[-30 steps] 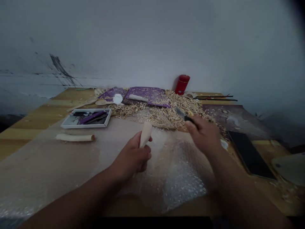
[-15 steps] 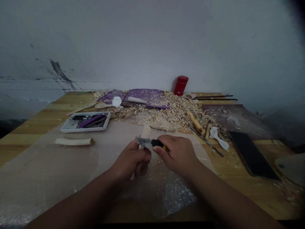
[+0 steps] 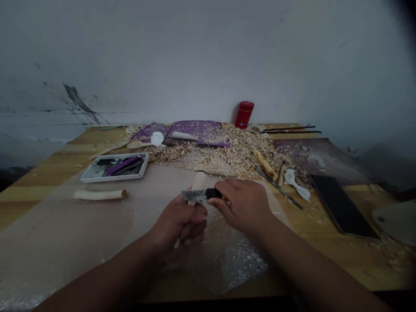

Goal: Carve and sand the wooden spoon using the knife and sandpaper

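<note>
My left hand (image 3: 178,221) is closed around a pale carved piece of wood (image 3: 198,180), its wide end pointing away from me and its thin end showing below my fist. In my right hand (image 3: 245,203) is a utility knife (image 3: 213,194) with a black and yellow handle, gripped in closed fingers. Its blade lies crosswise over the wood, just above my left thumb. My left fingers hide the middle of the wood. Under both hands spreads a sheet of bubble wrap (image 3: 107,229).
Wood shavings (image 3: 240,149) heap along the back, near a red canister (image 3: 244,115). To the left are a white tray of tools (image 3: 113,177) and a peeled stick (image 3: 99,195). A dark phone (image 3: 342,208) and a thin file (image 3: 289,197) lie to the right.
The blade now reaches slightly farther left across the wood and lies flatter. Both hands keep their holds. The whole view has shifted slightly.
</note>
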{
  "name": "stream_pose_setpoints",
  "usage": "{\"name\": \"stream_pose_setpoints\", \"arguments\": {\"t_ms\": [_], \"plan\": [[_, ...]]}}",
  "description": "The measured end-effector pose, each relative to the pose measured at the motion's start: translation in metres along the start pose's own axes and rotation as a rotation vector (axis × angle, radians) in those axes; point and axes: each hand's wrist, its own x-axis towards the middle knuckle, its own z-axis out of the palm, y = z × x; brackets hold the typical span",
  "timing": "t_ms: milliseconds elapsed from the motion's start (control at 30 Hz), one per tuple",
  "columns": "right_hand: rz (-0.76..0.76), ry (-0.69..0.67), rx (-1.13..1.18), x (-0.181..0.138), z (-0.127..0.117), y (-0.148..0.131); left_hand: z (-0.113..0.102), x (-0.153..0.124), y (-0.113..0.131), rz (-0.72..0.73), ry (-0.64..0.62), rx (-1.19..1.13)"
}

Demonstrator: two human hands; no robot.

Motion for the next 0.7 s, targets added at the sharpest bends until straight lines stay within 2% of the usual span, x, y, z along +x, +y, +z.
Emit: {"name": "stream_pose_setpoints", "arguments": {"t_ms": [133,333,700], "plan": [[-0.018,0.007,-0.026,-0.0004,0.0001,0.0019,0.0016,0.0001,-0.0001,-0.009,-0.019,-0.019],[-0.034,0.029,-0.038,-0.0013,0.0007,0.0035,0.0079,-0.001,-0.0031,0.097,0.053,-0.009],[-0.069,0.067,-0.055,-0.0016,0.0008,0.0035,0.0095,-0.0056,0.0033,0.035,0.004,0.008]]}}
